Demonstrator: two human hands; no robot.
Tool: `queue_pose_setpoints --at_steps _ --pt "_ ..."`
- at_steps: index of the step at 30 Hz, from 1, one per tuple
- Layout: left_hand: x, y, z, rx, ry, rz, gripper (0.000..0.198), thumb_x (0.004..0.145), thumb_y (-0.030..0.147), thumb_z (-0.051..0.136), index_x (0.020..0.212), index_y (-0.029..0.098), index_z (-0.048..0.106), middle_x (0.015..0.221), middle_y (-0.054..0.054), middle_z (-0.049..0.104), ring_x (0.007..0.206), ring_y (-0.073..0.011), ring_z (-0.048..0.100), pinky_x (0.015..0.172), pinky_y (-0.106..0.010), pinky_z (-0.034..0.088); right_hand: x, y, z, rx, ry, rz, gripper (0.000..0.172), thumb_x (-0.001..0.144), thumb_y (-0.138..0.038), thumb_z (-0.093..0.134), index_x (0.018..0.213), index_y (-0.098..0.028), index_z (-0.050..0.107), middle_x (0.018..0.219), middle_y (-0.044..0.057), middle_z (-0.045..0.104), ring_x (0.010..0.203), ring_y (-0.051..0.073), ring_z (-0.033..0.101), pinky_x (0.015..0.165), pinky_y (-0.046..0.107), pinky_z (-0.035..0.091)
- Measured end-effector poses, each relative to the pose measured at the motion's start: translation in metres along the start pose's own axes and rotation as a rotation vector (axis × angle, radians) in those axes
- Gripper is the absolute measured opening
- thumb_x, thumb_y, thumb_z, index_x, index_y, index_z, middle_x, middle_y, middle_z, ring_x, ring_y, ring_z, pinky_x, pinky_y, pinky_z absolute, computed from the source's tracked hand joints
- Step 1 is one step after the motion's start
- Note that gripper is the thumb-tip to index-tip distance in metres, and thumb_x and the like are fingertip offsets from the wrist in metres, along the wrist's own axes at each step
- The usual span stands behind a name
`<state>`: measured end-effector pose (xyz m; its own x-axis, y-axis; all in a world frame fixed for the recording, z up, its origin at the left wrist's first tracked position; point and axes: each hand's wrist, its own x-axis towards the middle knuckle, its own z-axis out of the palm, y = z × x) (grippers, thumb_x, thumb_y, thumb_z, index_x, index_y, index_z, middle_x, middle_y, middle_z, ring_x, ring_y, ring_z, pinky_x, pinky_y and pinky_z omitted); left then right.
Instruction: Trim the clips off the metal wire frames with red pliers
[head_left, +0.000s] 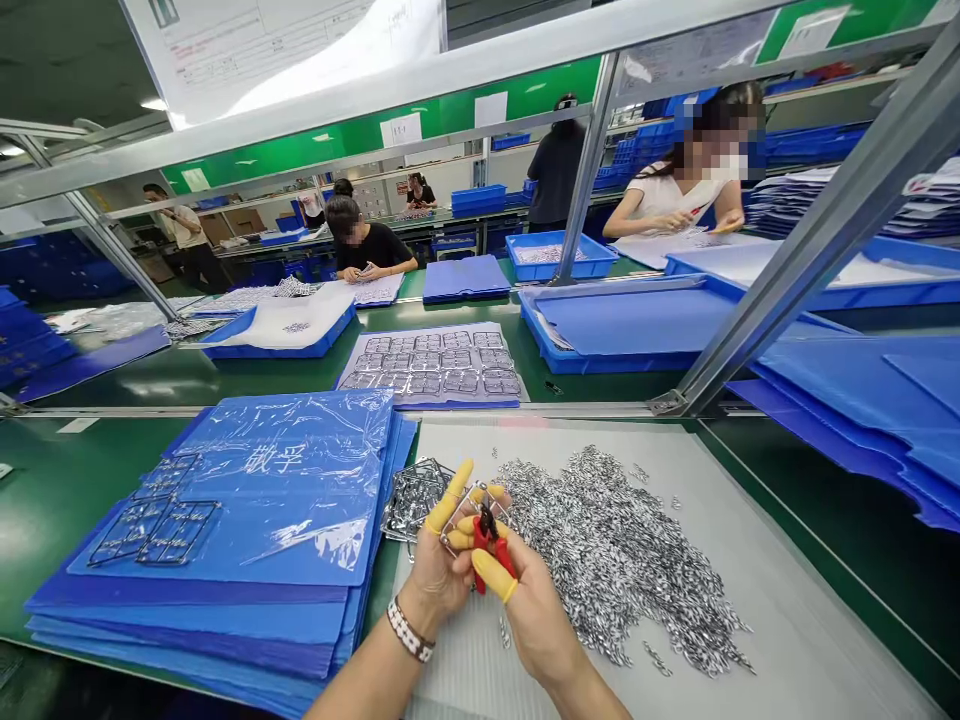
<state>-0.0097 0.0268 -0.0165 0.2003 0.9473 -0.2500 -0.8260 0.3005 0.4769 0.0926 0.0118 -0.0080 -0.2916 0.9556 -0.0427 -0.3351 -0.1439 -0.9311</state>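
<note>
Head view: I see the left hand point(437, 575) with its fingers clamped on a wire frame point(455, 515); the right hand point(531, 605) has its fingers closed round red pliers point(491, 550), just beside the frame; clips point(622, 550) lie heaped on a white sheet point(787, 610), blue boards point(225, 540) stacked leftward.

Bright, fairly even light covers the green bench point(45, 520), a ceiling lamp point(154, 104) glows against the dim upper left, white glare streaks the plastic wrap point(334, 540) and washes out part of the hanging sheet point(322, 50), wide-angle stretch splays the metal posts point(821, 225), and pixelation masks a co-worker's head point(724, 130).
</note>
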Motion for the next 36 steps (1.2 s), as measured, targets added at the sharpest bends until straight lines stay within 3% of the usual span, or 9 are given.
queue_pose_setpoints --at_steps 4,8,10,14,18,22,36 --pt "0.003 -0.007 -0.001 -0.014 0.056 0.008 0.053 0.079 0.053 0.056 0.126 0.026 0.058 0.089 -0.012 0.070 0.042 -0.0092 0.049 0.038 -0.022 0.038 0.004 0.003 -0.005 -0.016 0.034 0.042 0.042 0.078 -0.048 0.064 0.108 -0.019 0.063 0.093 0.008 0.070 0.080 0.020 0.064 0.073 0.035 0.052" --pt "0.006 -0.008 -0.001 0.018 0.074 0.001 0.058 0.080 0.055 0.056 0.129 0.026 0.055 0.086 -0.010 0.070 0.049 -0.0115 0.053 0.046 -0.025 0.043 0.001 -0.008 -0.012 -0.180 -0.067 -0.005 0.039 0.085 -0.047 0.053 0.111 -0.019 0.060 0.092 0.008 0.070 0.080 0.020 0.065 0.071 0.034 0.052" --pt "0.008 -0.005 0.001 0.005 0.092 0.038 0.061 0.081 0.059 0.052 0.132 0.026 0.053 0.093 -0.010 0.069 0.064 -0.0168 0.061 0.057 -0.028 0.048 -0.002 -0.015 -0.020 -0.456 -0.087 -0.119 0.034 0.086 -0.038 0.051 0.115 -0.022 0.058 0.099 0.007 0.069 0.084 0.020 0.064 0.075 0.035 0.051" --pt "0.010 0.000 0.004 0.001 0.128 0.077 0.066 0.084 0.063 0.044 0.133 0.020 0.050 0.105 -0.012 0.067 0.095 -0.0264 0.062 0.075 -0.036 0.049 -0.003 -0.018 -0.037 -1.156 0.048 -0.372 0.025 0.080 -0.024 0.052 0.104 -0.022 0.061 0.096 0.007 0.067 0.086 0.024 0.061 0.077 0.041 0.050" --pt "0.010 -0.003 0.005 0.026 0.136 0.074 0.063 0.085 0.062 0.044 0.128 0.018 0.055 0.103 -0.012 0.068 0.101 -0.0289 0.061 0.088 -0.041 0.045 0.002 -0.012 -0.042 -1.483 0.005 -0.419 0.019 0.078 -0.021 0.055 0.096 -0.021 0.062 0.085 0.006 0.065 0.079 0.025 0.060 0.071 0.042 0.049" --pt "0.009 -0.005 0.006 0.051 0.130 0.094 0.060 0.085 0.060 0.045 0.125 0.017 0.058 0.101 -0.011 0.069 0.099 -0.0274 0.062 0.093 -0.041 0.042 0.005 -0.011 -0.035 -1.596 -0.013 -0.432 0.022 0.076 -0.021 0.059 0.098 -0.021 0.061 0.085 0.007 0.065 0.079 0.026 0.059 0.070 0.040 0.047" --pt "0.007 -0.009 0.002 0.150 0.133 0.099 0.062 0.085 0.060 0.047 0.132 0.021 0.053 0.108 -0.010 0.068 0.100 -0.0265 0.061 0.093 -0.040 0.041 0.001 -0.023 -0.032 -1.650 -0.015 -0.423 0.025 0.076 -0.024 0.061 0.101 -0.020 0.062 0.087 0.007 0.066 0.080 0.026 0.060 0.071 0.039 0.045"
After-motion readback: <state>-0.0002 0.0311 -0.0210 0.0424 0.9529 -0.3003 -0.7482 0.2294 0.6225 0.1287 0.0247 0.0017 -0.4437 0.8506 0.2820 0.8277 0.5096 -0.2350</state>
